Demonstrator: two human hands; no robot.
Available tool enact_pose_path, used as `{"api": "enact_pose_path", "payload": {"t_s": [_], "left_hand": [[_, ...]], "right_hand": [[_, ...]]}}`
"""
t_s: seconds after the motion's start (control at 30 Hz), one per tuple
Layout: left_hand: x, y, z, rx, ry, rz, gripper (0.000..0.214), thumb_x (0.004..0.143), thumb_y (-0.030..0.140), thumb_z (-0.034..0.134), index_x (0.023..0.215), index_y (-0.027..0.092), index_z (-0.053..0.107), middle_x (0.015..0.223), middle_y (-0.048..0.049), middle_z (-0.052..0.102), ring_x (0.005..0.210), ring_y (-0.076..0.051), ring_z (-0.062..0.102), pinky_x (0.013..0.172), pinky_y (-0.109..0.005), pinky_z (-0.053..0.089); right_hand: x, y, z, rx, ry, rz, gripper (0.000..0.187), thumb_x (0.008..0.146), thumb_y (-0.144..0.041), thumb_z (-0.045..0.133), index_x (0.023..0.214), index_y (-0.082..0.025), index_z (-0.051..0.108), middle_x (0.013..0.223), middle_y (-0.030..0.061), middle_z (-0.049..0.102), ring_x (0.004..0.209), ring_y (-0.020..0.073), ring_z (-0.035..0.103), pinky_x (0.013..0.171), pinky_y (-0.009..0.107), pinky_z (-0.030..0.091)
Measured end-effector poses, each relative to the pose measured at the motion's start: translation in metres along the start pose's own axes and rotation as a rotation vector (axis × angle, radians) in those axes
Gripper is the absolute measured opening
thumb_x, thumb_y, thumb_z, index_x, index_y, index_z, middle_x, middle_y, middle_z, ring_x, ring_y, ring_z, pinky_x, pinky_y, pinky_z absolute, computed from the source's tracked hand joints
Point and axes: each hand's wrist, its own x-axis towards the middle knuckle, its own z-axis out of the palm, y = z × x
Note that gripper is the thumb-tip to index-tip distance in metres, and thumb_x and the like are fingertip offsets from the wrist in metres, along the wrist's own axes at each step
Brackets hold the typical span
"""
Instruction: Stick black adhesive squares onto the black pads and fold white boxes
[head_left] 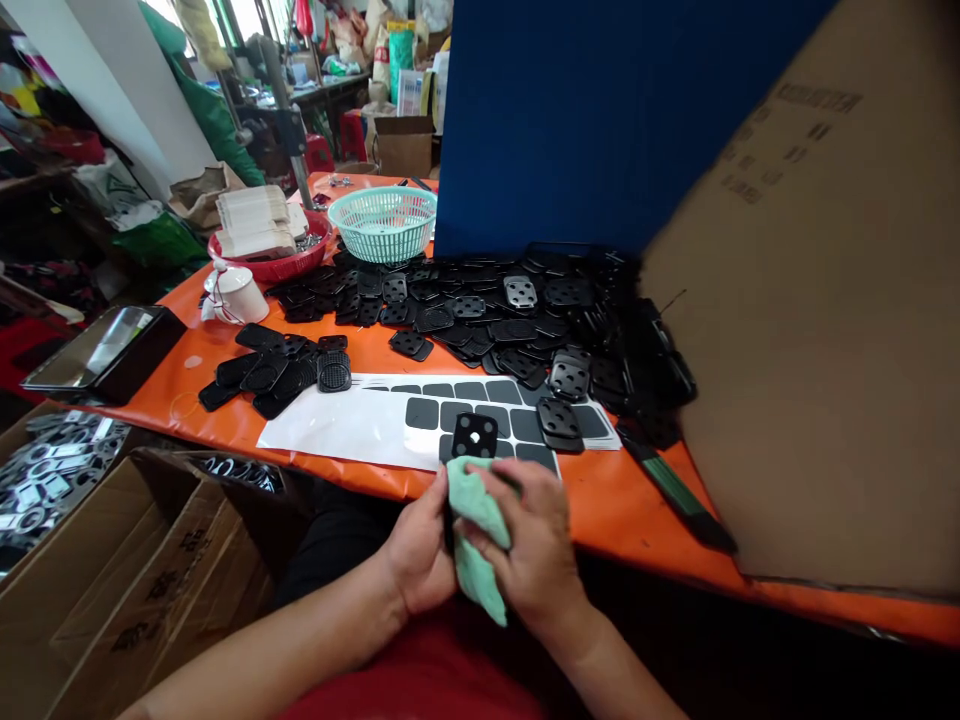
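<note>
My right hand (pixel 536 540) is closed on a light green cloth (pixel 480 530) that hangs down between both hands. My left hand (pixel 420 550) grips a thin black plate (pixel 448 515) from the side; the cloth hides most of it, and only a dark edge shows. Just beyond my fingers, a black plate with round holes (pixel 465 428) lies on a sheet of dark grey rounded-square stickers (pixel 422 412). To its right, a small stack of similar black plates (pixel 560 425) rests on the sheets.
Heaped black plates (pixel 480 330) cover the back of the orange table (pixel 345 480). A mint basket (pixel 384 225), a red basin (pixel 289 265) and a white mug (pixel 236 296) stand behind. A cardboard panel (pixel 825 350) walls the right; a green-and-black tool (pixel 679 490) lies beside it.
</note>
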Motion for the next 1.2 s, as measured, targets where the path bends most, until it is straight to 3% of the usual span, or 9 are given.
{"api": "enact_pose_path", "payload": {"t_s": [0.07,0.17,0.33,0.5,0.7,0.83,0.93,1.03,1.2], "left_hand": [[-0.002,0.004,-0.003,-0.011,-0.073,-0.086,0.064,0.088,0.066,0.043,0.108,0.009,0.064,0.1,-0.0154,0.07,0.105,-0.03,0.064,0.097,-0.044,0.046],[-0.005,0.007,-0.007,0.005,-0.165,-0.12,0.073,0.086,0.072,0.038,0.11,0.009,0.064,0.105,-0.0168,0.069,0.112,-0.031,0.06,0.101,-0.045,0.042],[-0.008,0.003,-0.006,0.022,-0.194,0.029,0.056,0.091,0.06,0.041,0.118,0.016,0.06,0.112,-0.0118,0.067,0.113,-0.027,0.059,0.105,-0.044,0.038],[-0.013,0.001,-0.008,-0.051,-0.245,-0.164,0.059,0.085,0.067,0.048,0.104,0.014,0.065,0.102,-0.0101,0.068,0.109,-0.025,0.061,0.102,-0.036,0.04],[-0.013,0.006,-0.01,-0.008,-0.214,0.022,0.056,0.088,0.065,0.044,0.115,0.019,0.061,0.111,-0.0095,0.067,0.111,-0.026,0.06,0.102,-0.042,0.041],[-0.012,0.002,-0.015,-0.053,-0.224,-0.117,0.056,0.083,0.065,0.054,0.107,0.015,0.064,0.101,-0.0092,0.068,0.108,-0.026,0.062,0.101,-0.04,0.042],[-0.014,0.003,-0.014,-0.117,-0.227,-0.065,0.053,0.085,0.064,0.052,0.109,0.017,0.063,0.103,-0.0075,0.069,0.109,-0.025,0.062,0.102,-0.039,0.042],[-0.013,0.004,-0.016,-0.057,-0.249,-0.033,0.055,0.089,0.061,0.048,0.118,0.016,0.061,0.11,-0.0105,0.068,0.111,-0.026,0.061,0.101,-0.041,0.042],[-0.008,-0.001,-0.02,-0.015,-0.306,-0.211,0.069,0.086,0.067,0.046,0.116,0.007,0.061,0.108,-0.0168,0.068,0.111,-0.03,0.062,0.1,-0.043,0.043]], "right_hand": [[-0.01,-0.001,0.012,-0.13,-0.147,-0.178,0.046,0.087,-0.029,0.057,0.133,-0.022,0.056,0.119,0.0116,0.059,0.109,0.0316,0.053,0.101,0.052,0.036],[-0.014,0.004,0.018,-0.147,-0.241,-0.257,0.051,0.086,-0.018,0.048,0.137,-0.018,0.05,0.126,0.0119,0.059,0.113,0.0305,0.052,0.104,0.052,0.031],[-0.005,0.014,0.003,-0.227,-0.208,-0.272,0.051,0.089,-0.019,0.047,0.14,-0.019,0.047,0.128,0.012,0.061,0.116,0.0288,0.055,0.102,0.049,0.032],[-0.007,0.005,0.001,-0.111,-0.271,-0.377,0.062,0.079,-0.018,0.05,0.141,-0.018,0.046,0.129,0.0114,0.062,0.12,0.0302,0.054,0.103,0.05,0.034],[-0.012,0.009,-0.001,-0.145,-0.273,-0.362,0.059,0.081,-0.016,0.05,0.14,-0.021,0.049,0.128,0.01,0.064,0.119,0.0275,0.057,0.105,0.047,0.035],[-0.012,0.009,-0.002,-0.077,-0.338,-0.407,0.06,0.083,-0.022,0.052,0.143,-0.022,0.045,0.129,0.0091,0.064,0.121,0.0276,0.056,0.11,0.049,0.031],[-0.009,0.011,-0.003,-0.116,-0.308,-0.373,0.06,0.085,-0.022,0.052,0.144,-0.021,0.042,0.131,0.0106,0.062,0.123,0.0279,0.055,0.111,0.051,0.029],[-0.014,0.009,-0.003,-0.109,-0.308,-0.386,0.059,0.082,-0.018,0.051,0.141,-0.02,0.047,0.129,0.0111,0.063,0.123,0.0277,0.056,0.109,0.049,0.034],[-0.017,0.001,-0.002,0.059,-0.334,-0.432,0.053,0.08,-0.016,0.051,0.133,-0.022,0.054,0.115,0.0092,0.069,0.108,0.0264,0.062,0.095,0.044,0.047]]}}
